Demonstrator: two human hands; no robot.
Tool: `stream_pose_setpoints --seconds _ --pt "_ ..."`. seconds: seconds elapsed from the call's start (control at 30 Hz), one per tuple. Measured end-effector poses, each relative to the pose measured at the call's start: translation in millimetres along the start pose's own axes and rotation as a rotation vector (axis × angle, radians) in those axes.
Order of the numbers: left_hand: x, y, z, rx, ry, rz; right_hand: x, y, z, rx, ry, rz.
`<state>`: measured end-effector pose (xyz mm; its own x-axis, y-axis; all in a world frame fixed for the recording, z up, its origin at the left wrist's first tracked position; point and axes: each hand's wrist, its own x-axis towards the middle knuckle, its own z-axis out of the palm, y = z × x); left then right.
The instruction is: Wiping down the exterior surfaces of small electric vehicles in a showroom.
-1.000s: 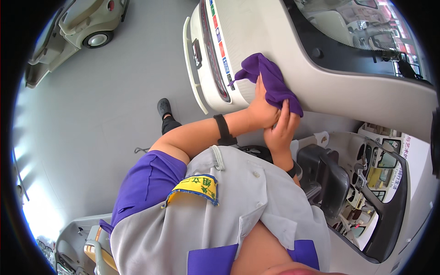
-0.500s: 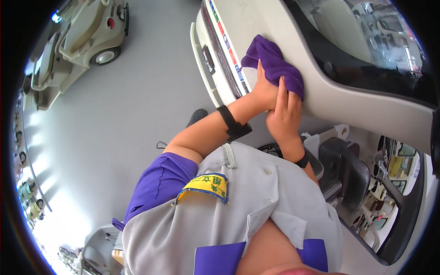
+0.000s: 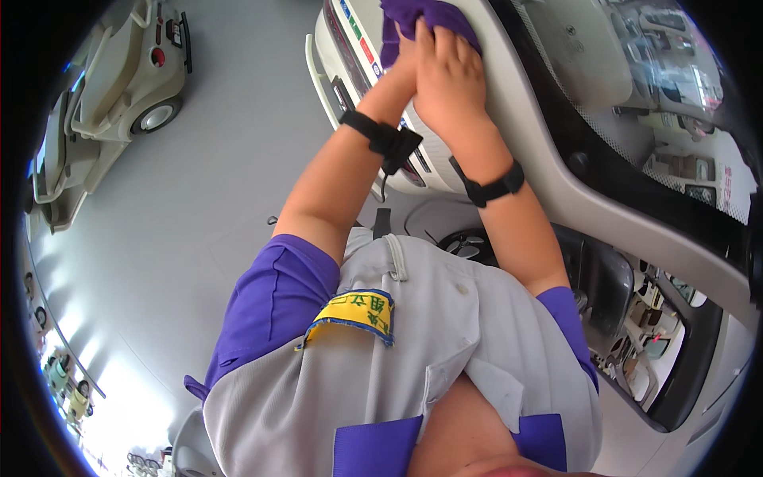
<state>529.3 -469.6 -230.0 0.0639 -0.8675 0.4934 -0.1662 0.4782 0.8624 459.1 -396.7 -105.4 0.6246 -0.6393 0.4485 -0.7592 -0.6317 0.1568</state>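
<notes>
The soft, crumpled purple fabric cloth [image 3: 433,11] lay against the smooth, cream-coloured rear panel [image 3: 509,91] of a small vehicle, at the top of your view. It sat between the row of small coloured stickers [image 3: 355,32] on your left and the dark glass rear window [image 3: 564,135] on your right.

Your bare right hand [image 3: 449,83] had its grip spread: the fingers lay over the cloth, slightly apart, rather than wrapped round it. Your bare left hand [image 3: 403,67] reached the cloth just beside it, partly covered by the right; its fingertips were hidden, so I could not tell whether that grip pinched any fabric.

The cloth looked light, limp and hard to damage, with little stiffness of its own; it probably slid easily over the glossy panel. A bunched fold near its middle, or a flat palm, seemed your surest hold.

It pointed no clear way. What showed ran broadly from upper left to lower right, with one edge trailing beside your left hand; the upper frame edge cut it off, so its full long axis stayed uncertain.
</notes>
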Motion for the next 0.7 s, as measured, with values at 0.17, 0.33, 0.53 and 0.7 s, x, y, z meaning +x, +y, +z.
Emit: stream_pose_setpoints --seconds 0.17,0.33,0.53,0.7 --pt "-3.1 6.7 3.4 -0.083 0.055 -0.011 -20.2 -3.8 -2.2 0.064 0.025 0.022" --pt "-61.0 45.5 47.6 -0.095 0.133 0.037 -84.7 -3.4 -44.8 0.175 -0.048 0.086" --pt "-121.9 144.9 76.5 0.148 -0.063 0.092 -180.3 5.8 -91.0 0.320 -0.173 0.189" --pt "-158.9 166.9 117.0 0.395 -0.039 0.238 -237.8 18.0 -100.6 0.310 0.102 0.149"
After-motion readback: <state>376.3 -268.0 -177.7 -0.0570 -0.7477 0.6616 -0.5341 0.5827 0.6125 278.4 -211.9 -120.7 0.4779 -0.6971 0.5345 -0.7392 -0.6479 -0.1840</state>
